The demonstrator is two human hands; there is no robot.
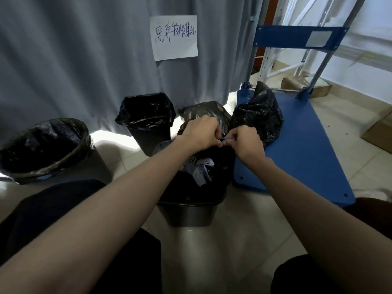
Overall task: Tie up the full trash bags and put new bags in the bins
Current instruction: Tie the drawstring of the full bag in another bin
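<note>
Black bag (214, 166) top hidden behind both pinching hands (223, 137)

A grey pleated fabric curtain (74, 60) hangs across the back and left of the room, with a white paper sign bearing handwritten characters (175, 37) fixed to it. The floor of pale glossy tiles (233, 240) reflects soft light. On the right stands a blue flat platform trolley with a metal handle frame (307, 145), and behind it a white metal shelving rack (282, 49) against a bright white wall (371, 39). Brown cardboard boxes (379, 132) lie on the floor at the right edge.
</note>
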